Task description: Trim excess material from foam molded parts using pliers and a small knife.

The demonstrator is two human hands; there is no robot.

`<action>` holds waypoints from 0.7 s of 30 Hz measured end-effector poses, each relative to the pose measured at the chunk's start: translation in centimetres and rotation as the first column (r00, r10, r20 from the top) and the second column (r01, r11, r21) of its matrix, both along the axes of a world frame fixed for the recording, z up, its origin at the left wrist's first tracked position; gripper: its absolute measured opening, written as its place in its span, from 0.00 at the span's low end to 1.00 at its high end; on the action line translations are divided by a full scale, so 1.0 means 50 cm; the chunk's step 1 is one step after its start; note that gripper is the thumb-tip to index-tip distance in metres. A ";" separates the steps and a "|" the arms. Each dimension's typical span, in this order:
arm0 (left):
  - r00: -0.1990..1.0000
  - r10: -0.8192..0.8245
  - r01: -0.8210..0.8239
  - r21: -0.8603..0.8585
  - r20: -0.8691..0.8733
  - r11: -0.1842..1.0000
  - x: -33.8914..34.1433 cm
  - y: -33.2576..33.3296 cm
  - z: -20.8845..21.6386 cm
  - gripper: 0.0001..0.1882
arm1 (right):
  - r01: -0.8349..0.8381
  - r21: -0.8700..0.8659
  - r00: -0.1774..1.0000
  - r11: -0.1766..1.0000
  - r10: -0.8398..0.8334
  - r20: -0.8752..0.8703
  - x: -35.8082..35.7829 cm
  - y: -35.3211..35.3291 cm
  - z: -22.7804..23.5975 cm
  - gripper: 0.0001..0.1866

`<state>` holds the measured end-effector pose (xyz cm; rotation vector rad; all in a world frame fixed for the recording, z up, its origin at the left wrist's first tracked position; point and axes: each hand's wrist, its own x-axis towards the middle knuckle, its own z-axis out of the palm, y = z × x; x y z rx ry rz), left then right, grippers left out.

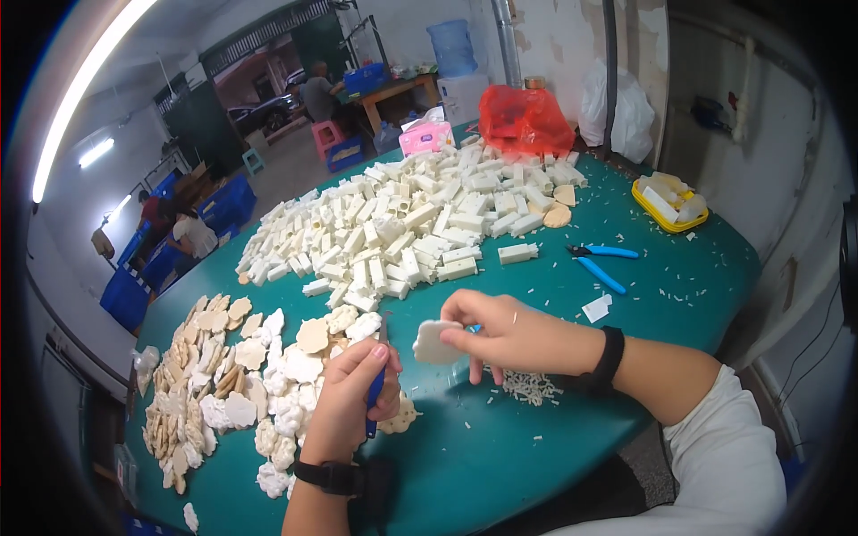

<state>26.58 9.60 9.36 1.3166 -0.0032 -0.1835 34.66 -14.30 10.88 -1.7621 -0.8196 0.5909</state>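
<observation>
My left hand (359, 389) is closed round a slim blue-handled knife (375, 393), its narrow blade pointing up past my thumb. Between the thumb and fingers of my right hand (487, 326) is a flat off-white plastic piece (432, 342) with a wavy edge, held up off the table and apart from the blade. Just left of my left hand lies a pile of similar white and cream wavy pieces (241, 406). Under my right hand is a small heap of white plastic scraps (532, 387).
A large pile of white rectangular plastic parts (384, 232) covers the far middle of the green table (536, 464). To the right lie blue-handled nippers (597, 263) and a yellow tray (668, 204). A red plastic bag (525, 121) and a pink pack (426, 138) stand behind. People work far off.
</observation>
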 end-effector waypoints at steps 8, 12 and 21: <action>0.995 -0.054 0.087 0.456 -0.084 0.886 -0.007 -0.027 0.024 0.16 | 0.021 0.262 0.976 0.965 0.037 -0.216 0.028 -0.006 -0.020 0.18; 0.996 -0.017 0.054 0.462 -0.085 0.885 -0.009 -0.029 0.023 0.16 | 0.017 0.271 0.984 0.962 0.032 -0.177 0.029 -0.004 -0.028 0.15; 0.991 -0.132 0.127 -0.147 -0.023 0.981 0.000 -0.011 0.007 0.18 | 0.018 0.198 0.995 0.980 0.003 -0.103 0.015 0.004 -0.026 0.15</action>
